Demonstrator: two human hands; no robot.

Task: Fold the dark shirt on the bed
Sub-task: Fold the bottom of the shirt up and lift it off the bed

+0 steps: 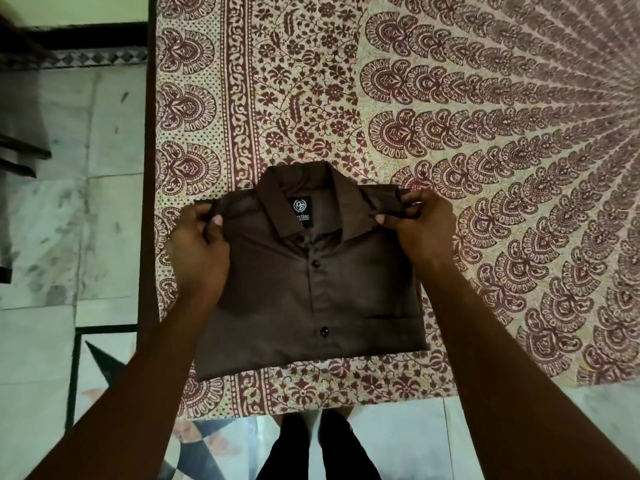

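Note:
A dark brown button-up shirt (311,299) lies on the bed near its front edge, folded into a compact rectangle with the collar and a black label facing up. The button placket runs down its middle and a chest pocket shows at the lower right. My left hand (199,251) pinches the shirt's upper left shoulder corner. My right hand (417,230) pinches the upper right shoulder corner. Both corners look slightly lifted off the bedspread.
The bed is covered by a cream bedspread (485,116) with maroon paisley print, spreading far back and right. A dark bed frame edge (149,168) runs along the left. Marble floor (69,202) lies left and below; my legs (311,445) stand at the bed's front edge.

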